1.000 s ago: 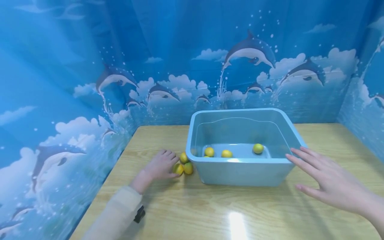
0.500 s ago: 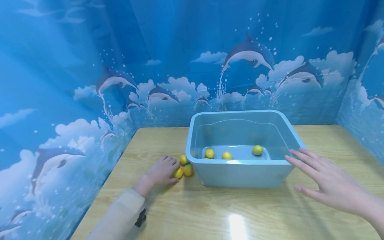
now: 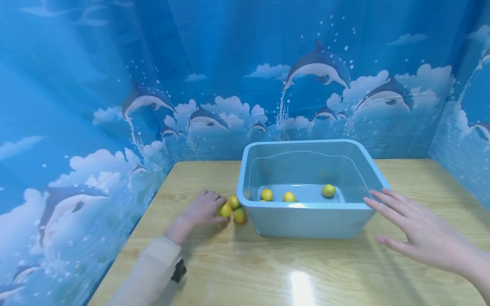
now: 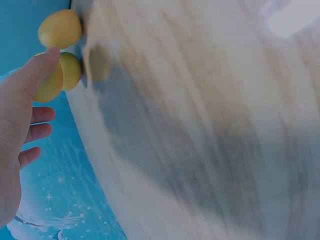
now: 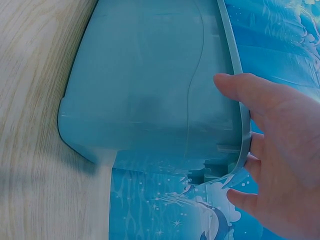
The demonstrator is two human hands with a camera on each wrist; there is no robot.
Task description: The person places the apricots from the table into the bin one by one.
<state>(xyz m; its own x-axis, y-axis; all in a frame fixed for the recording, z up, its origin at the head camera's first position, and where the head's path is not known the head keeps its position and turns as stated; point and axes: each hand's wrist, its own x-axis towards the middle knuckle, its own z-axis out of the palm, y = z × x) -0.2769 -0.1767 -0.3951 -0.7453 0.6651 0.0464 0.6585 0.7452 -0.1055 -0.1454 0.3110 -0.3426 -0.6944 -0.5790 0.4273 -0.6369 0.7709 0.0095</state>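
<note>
My left hand (image 3: 204,207) pinches a small yellow citrus fruit (image 3: 225,210) between thumb and fingers, left of a light-blue plastic bin (image 3: 306,221). Two more citrus fruits, one yellow-green (image 3: 234,202) and one greener (image 3: 240,215), sit close beside it by the bin's wall. In the left wrist view the thumb lies over the pinched fruit (image 4: 50,86), partly hiding it. Spread fingers of my right hand (image 3: 417,229) touch the bin's front right corner. From the right wrist, that hand (image 5: 285,145) is at the bin's rim (image 5: 244,125), thumb apart from the other fingers.
Several yellow citrus fruits lie inside the bin, one of them (image 3: 328,190) toward the right. The wood-grain table (image 3: 237,272) ends at the left and back against a blue dolphin-print curtain (image 3: 214,76). A dark object (image 3: 178,270) shows by the left cuff.
My left hand has shifted slightly, and the pinched fruit has moved a little away from me, toward the back. The right hand stays at the bin's corner.
</note>
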